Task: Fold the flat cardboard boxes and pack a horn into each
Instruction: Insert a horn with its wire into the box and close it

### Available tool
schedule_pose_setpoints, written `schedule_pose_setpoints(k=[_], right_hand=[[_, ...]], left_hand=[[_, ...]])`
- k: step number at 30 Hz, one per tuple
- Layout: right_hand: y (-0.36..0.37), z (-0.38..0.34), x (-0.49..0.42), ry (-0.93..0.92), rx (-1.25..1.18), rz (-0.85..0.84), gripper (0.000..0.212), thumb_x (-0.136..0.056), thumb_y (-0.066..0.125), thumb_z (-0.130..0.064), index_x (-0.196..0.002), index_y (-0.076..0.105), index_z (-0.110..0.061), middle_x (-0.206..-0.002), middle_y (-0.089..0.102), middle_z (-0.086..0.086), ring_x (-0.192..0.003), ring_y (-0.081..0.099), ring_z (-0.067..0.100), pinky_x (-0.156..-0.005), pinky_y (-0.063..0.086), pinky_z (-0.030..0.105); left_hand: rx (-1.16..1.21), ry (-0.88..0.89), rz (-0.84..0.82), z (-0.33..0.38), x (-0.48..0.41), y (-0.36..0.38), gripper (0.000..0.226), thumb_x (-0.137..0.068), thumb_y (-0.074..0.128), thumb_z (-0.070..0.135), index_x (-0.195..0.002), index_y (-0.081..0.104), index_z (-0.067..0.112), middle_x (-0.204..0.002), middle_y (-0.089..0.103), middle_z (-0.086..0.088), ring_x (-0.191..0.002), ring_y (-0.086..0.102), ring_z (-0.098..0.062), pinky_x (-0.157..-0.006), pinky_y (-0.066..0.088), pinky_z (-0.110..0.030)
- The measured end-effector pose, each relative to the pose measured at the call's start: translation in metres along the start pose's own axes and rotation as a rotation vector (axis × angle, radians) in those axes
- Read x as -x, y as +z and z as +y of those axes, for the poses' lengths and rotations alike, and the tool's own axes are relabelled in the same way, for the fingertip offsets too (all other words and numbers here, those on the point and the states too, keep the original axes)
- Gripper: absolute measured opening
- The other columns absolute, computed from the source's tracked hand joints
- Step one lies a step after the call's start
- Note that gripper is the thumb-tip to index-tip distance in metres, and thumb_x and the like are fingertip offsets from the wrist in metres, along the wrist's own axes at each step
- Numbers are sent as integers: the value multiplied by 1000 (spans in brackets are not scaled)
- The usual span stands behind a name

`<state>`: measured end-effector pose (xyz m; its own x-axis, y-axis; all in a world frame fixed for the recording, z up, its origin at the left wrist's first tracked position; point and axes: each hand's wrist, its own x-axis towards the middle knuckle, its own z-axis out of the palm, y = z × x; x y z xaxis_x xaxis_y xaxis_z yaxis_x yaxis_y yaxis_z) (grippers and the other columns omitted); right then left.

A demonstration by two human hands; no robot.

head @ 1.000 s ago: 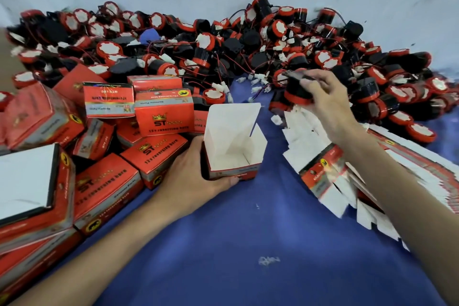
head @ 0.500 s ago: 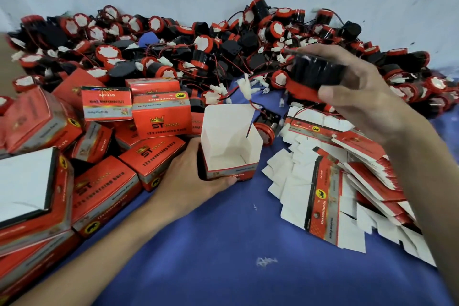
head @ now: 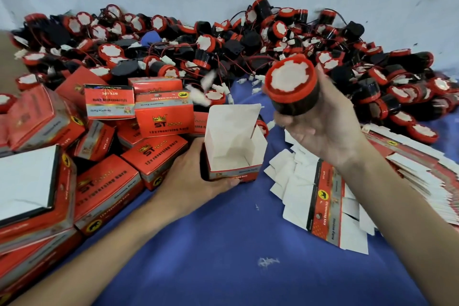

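Left hand [head: 191, 181]: grips open box [head: 233, 146] (flaps up, white inside), standing on blue cloth [head: 223, 243]. Right hand [head: 327, 126]: fingers curled round horn [head: 291, 85], red face up, held above and right of the box. Behind: horn pile [head: 223, 45]. Left: packed boxes [head: 164, 117]. Right: flat boxes [head: 327, 206].

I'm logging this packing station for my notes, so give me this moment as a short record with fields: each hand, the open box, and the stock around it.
left hand: grips the open box from its left side
right hand: holds a horn above and right of the box, red-rimmed face toward the camera
open box: upright on the blue cloth, top flaps up, nothing inside
horn pile: loose, along the back wall
closed boxes: heaped at left
flat boxes: fanned out at right
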<state>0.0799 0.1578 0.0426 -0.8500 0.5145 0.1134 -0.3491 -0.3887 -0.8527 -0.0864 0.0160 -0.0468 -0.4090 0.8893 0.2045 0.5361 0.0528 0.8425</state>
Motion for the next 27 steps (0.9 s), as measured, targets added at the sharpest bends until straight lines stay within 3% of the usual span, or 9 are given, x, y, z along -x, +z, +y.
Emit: schedule_pose_setpoints(k=[2,5,9,11,14,17,19,22,27], right_hand=[[0,3,0,12,-101,-154,64,-79,75,-21,-135,45,-14,-126,58,23,-99,65,42,-66,60,28],[1,8,0,-18,110,-197,70,-73,78,-8,-134,45,-13,-138,48,26,-116,55,49,-78,58,35],[10,17,-1,-26,276,-95,52,-77,59,2,-126,45,-10,-131,55,21,-111,61,41,-82,57,34],[15,19,-2,-83,381,-96,47,-76,62,-2,-120,52,-16,-124,59,12,-109,64,35,-90,54,38],[21,20,0,-248,847,-79,49,-74,74,-16,-120,59,-23,-117,64,1,-110,62,17,-97,50,34],[18,29,0,-405,1206,-141,58,-71,82,-20,-125,59,-17,-115,64,3,-108,60,13,-96,47,30],[14,35,-3,-499,1335,-152,56,-74,81,-18,-126,59,-11,-112,63,5,-106,58,15,-93,45,27],[5,34,-5,-578,1421,-147,52,-76,79,-17,-124,61,-8,-107,61,-3,-99,57,10,-88,43,23],[-1,23,-4,-484,1296,-118,44,-75,79,-16,-117,65,-14,-113,68,-3,-107,64,8,-93,47,20]], left_hand=[[-4,0,1,0,0,0,65,-65,86,32,-116,45,33,-104,56,29,-94,50,22,-72,41,-1],[1,0,1,0,0,0,66,-65,86,33,-115,45,34,-105,56,28,-96,51,20,-73,43,-3],[0,4,4,0,0,1,68,-65,86,34,-117,44,36,-110,57,25,-100,55,9,-77,44,-9],[1,5,-2,0,-1,1,68,-64,86,35,-118,43,36,-110,57,25,-102,55,9,-78,45,-10],[0,11,-4,0,-1,0,68,-63,86,35,-117,45,36,-108,58,25,-101,55,12,-76,46,-9],[-23,23,-10,-1,-1,0,70,-64,86,33,-122,47,30,-113,60,20,-103,56,6,-83,47,-16],[-40,25,-11,-1,-1,0,66,-63,85,35,-117,47,33,-109,58,21,-100,55,7,-80,46,-13],[-48,2,-19,-1,-1,-1,64,-62,86,35,-111,45,35,-103,56,25,-96,53,13,-71,43,-7],[-21,-11,-52,-2,-1,-2,71,-62,88,31,-118,45,35,-109,58,24,-102,57,5,-83,49,-18]])
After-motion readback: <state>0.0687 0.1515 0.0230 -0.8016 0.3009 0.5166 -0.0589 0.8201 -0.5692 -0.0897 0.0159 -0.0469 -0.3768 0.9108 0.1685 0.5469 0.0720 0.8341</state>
